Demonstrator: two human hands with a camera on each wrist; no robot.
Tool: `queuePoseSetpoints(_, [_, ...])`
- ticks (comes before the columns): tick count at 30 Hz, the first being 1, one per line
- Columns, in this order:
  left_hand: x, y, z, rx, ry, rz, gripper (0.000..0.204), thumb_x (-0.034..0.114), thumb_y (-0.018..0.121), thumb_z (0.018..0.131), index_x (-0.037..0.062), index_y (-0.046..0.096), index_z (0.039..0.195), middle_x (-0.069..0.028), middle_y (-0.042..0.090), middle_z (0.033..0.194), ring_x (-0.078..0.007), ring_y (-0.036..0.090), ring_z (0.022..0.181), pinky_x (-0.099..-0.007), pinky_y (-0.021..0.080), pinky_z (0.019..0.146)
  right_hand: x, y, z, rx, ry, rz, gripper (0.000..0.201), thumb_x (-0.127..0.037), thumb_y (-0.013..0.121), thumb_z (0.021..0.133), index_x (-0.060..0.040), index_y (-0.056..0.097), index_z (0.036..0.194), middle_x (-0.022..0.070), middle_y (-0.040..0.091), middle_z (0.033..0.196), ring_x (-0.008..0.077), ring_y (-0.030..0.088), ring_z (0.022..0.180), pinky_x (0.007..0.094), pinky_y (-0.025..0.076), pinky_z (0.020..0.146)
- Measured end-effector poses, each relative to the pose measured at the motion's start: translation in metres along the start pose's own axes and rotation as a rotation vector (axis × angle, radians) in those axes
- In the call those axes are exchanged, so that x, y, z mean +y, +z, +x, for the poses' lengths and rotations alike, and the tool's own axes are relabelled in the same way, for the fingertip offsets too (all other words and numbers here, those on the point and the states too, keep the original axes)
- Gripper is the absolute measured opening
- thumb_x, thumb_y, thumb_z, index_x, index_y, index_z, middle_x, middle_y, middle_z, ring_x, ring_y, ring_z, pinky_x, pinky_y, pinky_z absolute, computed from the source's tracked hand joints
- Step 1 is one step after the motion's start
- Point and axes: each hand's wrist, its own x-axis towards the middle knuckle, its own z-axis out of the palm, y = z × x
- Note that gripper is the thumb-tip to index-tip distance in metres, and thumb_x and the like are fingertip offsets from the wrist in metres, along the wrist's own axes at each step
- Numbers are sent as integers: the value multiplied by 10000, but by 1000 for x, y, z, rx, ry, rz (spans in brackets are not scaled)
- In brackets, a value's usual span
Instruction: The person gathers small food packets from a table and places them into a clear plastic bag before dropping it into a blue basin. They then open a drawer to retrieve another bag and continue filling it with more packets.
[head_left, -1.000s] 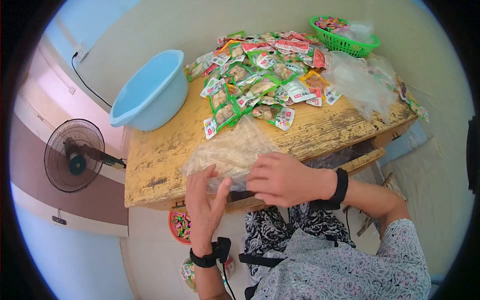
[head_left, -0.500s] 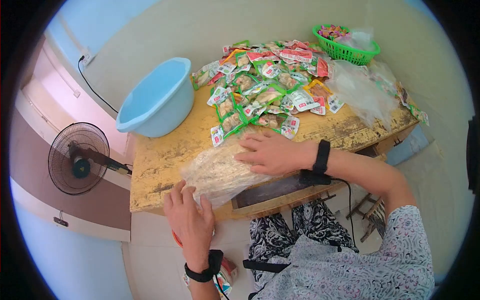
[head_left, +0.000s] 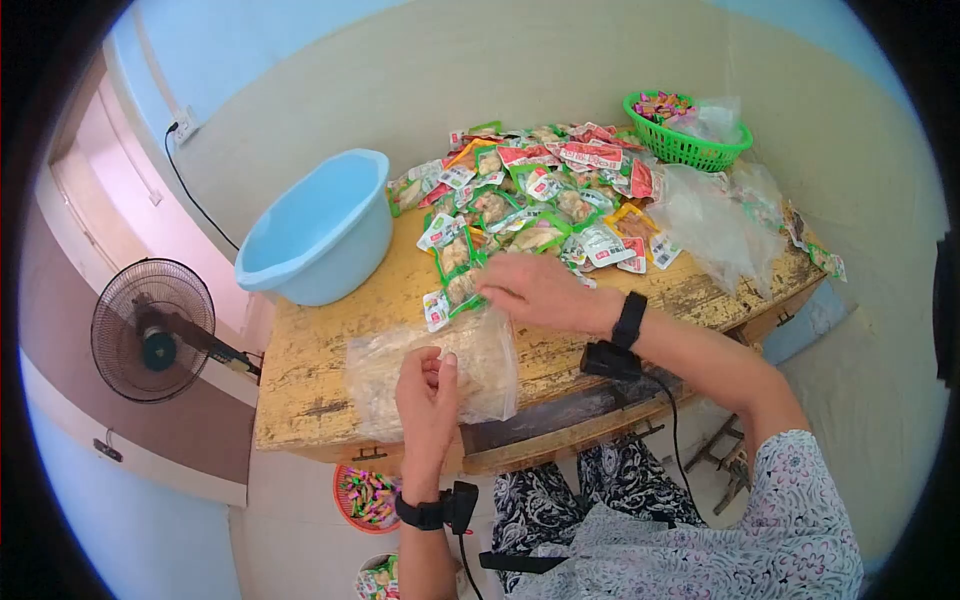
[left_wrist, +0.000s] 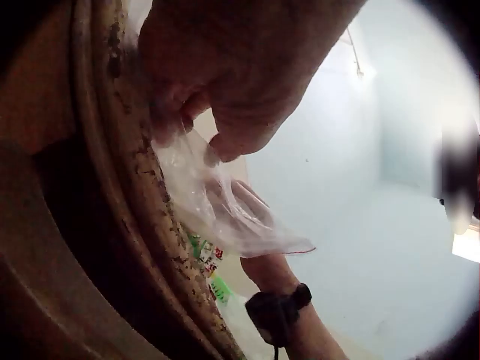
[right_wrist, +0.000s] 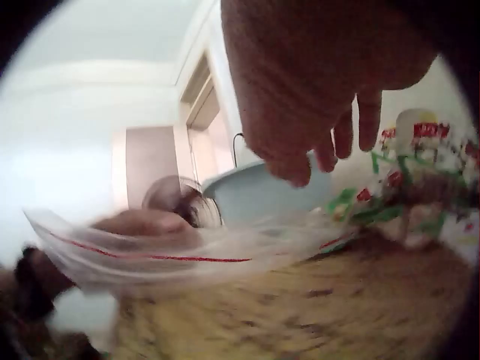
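Note:
A clear zip-lock bag (head_left: 480, 375) lies flat at the front of the table, its red seal line showing in the right wrist view. My left hand (head_left: 428, 400) is over the bag's near side, and the left wrist view shows its thumb and curled fingers pinching the plastic (left_wrist: 199, 169). Just past the bag's far edge, my right hand (head_left: 550, 292) hovers beside the heap of snack packets (head_left: 540, 210). Its fingers (right_wrist: 343, 135) hang loosely downward, holding nothing. The nearest green-edged packet (head_left: 460, 280) lies right at its fingertips.
A blue basin (head_left: 320, 235) stands on the table's left. At the back right is a green basket (head_left: 690, 145) of small wrapped pieces, with loose plastic bags (head_left: 715, 225) before it. The front drawer (head_left: 560, 425) is pulled out. A red basket (head_left: 345, 500) sits on the floor.
The bag has been turned and flattened on the table. My right hand has come off it and moved toward the packets; my left hand has moved right, onto the bag's near part.

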Motion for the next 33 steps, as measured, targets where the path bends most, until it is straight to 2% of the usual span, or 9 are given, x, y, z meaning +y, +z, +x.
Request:
queuePoseSetpoints(3, [12, 1, 1, -80, -29, 86, 371, 314, 757, 925, -18, 646, 1047, -105, 661, 915, -158, 608, 729, -316, 508, 664, 14, 9, 8, 190, -213, -405, 428, -219, 707, 856, -188, 612, 1272, 97, 612, 1308, 329, 511, 1332, 544, 459, 1008])
queuePoseSetpoints(5, [30, 8, -3, -98, 63, 317, 469, 401, 791, 867, -21, 625, 987, -134, 629, 866, -254, 619, 737, -391, 513, 663, 20, 23, 15, 215, -306, -493, 432, -212, 713, 837, -206, 616, 1258, 91, 616, 1268, 334, 532, 1307, 585, 442, 1018])
queuePoseSetpoints(9, [39, 20, -12, -97, 340, 739, 525, 498, 805, 815, 20, 602, 887, -149, 588, 880, -334, 599, 775, -445, 502, 693, 52, 30, 15, 126, -190, -465, 576, -176, 667, 862, -318, 531, 1404, 47, 603, 1325, 284, 528, 1311, 570, 488, 957])
queuePoseSetpoints(15, [40, 24, -13, -116, 351, 776, 461, 437, 794, 813, 26, 598, 889, -161, 564, 902, -373, 583, 819, -479, 490, 706, 100, -14, -23, 75, -116, -608, 566, -105, 612, 891, -336, 548, 1403, 7, 629, 1265, 248, 558, 1268, 491, 503, 953])
queuePoseSetpoints(20, [34, 25, -14, -76, 361, 758, 378, 351, 785, 835, 23, 615, 913, -172, 571, 928, -387, 596, 857, -494, 493, 725, 133, -41, -59, 32, -29, -574, 617, -70, 685, 823, -295, 552, 1382, 5, 632, 1233, 240, 539, 1276, 480, 492, 932])
queuePoseSetpoints(23, [32, 23, -15, -82, 349, 732, 321, 290, 770, 851, 19, 628, 949, -175, 571, 940, -394, 600, 883, -494, 495, 733, 127, -39, -69, 53, -2, -593, 510, -104, 684, 824, -267, 615, 1302, 19, 638, 1213, 261, 537, 1286, 489, 483, 904])
queuePoseSetpoints(26, [41, 25, -16, -67, 354, 691, 291, 247, 753, 862, 16, 637, 995, -175, 574, 933, -399, 604, 883, -495, 497, 739, 87, -40, -59, -31, 19, -603, 443, -217, 716, 801, -185, 663, 1240, 58, 671, 1180, 274, 556, 1246, 487, 465, 942])
queuePoseSetpoints(29, [43, 28, -18, -82, 433, 641, 293, 229, 747, 864, 16, 640, 1035, -171, 578, 924, -403, 604, 859, -494, 498, 742, 59, -25, -38, -133, 117, -752, 389, -263, 712, 788, -128, 681, 1151, 81, 694, 998, 287, 596, 1129, 491, 469, 913])
queuePoseSetpoints(33, [31, 30, -15, -159, 457, 503, 308, 253, 757, 864, 3, 637, 999, -167, 588, 885, -396, 603, 819, -489, 496, 729, 56, -6, -25, -31, 61, -649, 272, -262, 722, 756, -83, 715, 960, 110, 699, 885, 313, 636, 1016, 500, 502, 829])
